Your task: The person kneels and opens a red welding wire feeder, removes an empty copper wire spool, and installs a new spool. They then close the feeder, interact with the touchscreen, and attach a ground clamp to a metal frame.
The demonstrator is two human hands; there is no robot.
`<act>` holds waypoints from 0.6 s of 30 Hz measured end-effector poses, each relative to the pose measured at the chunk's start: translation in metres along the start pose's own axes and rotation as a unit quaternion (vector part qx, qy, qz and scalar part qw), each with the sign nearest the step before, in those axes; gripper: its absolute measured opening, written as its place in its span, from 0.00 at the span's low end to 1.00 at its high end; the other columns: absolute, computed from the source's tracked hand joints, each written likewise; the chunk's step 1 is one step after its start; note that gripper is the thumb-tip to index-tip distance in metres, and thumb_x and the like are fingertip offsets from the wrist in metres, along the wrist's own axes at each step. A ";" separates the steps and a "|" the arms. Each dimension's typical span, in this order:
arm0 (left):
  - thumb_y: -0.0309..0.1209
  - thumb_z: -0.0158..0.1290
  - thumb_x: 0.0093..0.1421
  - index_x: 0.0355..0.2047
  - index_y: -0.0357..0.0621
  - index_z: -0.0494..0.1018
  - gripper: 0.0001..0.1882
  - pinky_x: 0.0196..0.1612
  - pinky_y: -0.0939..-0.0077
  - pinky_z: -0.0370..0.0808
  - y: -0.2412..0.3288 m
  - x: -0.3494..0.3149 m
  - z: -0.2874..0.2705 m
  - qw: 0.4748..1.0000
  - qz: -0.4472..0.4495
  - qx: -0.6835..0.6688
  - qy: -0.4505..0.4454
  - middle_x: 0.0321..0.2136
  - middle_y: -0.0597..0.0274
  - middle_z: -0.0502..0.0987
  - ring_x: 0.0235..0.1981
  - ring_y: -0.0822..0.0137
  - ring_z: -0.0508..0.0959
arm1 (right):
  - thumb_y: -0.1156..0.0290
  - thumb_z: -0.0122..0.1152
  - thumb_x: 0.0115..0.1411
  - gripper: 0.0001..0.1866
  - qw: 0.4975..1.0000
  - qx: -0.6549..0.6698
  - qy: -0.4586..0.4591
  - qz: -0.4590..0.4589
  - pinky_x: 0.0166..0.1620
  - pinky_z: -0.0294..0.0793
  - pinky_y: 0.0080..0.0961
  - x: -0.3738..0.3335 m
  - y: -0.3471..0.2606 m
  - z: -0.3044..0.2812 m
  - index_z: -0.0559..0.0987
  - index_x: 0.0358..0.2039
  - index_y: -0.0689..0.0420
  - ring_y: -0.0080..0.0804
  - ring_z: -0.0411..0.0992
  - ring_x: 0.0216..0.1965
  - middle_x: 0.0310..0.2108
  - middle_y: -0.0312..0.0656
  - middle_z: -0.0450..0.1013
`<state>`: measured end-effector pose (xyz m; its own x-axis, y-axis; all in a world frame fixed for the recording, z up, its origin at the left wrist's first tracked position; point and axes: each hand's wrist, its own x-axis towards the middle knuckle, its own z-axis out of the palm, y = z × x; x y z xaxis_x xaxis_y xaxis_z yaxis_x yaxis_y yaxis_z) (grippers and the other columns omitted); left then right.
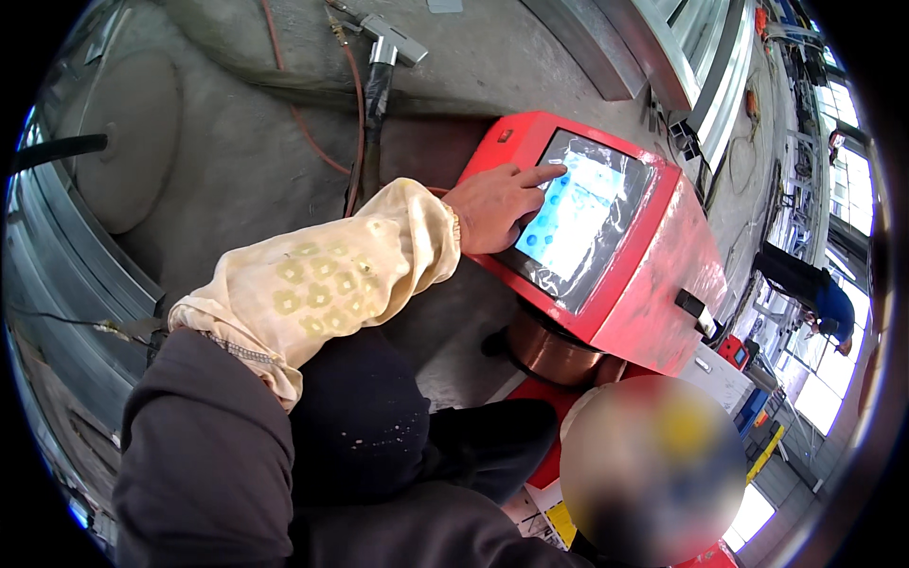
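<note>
My left hand point(494, 208) reaches from the lower left with its index finger stretched out. The fingertip rests at or just over the lit touchscreen point(578, 208), near its upper part; I cannot tell if it presses. Nothing shows in the hand, and the other fingers look bent and are partly hidden. Wrinkled clear film covers the screen, which shows white and blue shapes. It sits in the slanted face of a red machine housing point(653, 275). A cream sleeve guard point(327, 275) covers my left forearm. My right hand is out of view.
Below the housing sits a spool of copper-coloured wire point(554, 348). A gun-shaped tool point(381, 80) with a hose point(358, 104) stands beyond my hand. Metal beams point(653, 47) lie at the top, others point(76, 303) left. A person point(805, 293) is at far right. A blurred patch hides the lower right.
</note>
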<state>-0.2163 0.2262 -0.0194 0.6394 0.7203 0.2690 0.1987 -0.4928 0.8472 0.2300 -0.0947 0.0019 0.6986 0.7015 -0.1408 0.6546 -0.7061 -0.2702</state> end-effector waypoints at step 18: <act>0.18 0.49 0.48 0.34 0.33 0.69 0.10 0.41 0.64 0.75 0.021 0.033 -0.008 0.982 0.053 0.133 -0.125 0.63 0.57 0.68 0.44 0.51 0.79 | 0.60 0.35 0.71 0.23 0.986 0.150 0.053 -0.041 0.59 0.65 0.44 0.001 -0.033 0.021 0.75 0.52 0.60 0.62 0.67 0.56 0.50 0.62 0.73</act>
<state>-0.1970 0.2433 0.0102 0.8225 0.5323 0.2006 0.2864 -0.6923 0.6624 0.2031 -0.0687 -0.0090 0.6831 0.7302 -0.0107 0.6063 -0.5753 -0.5491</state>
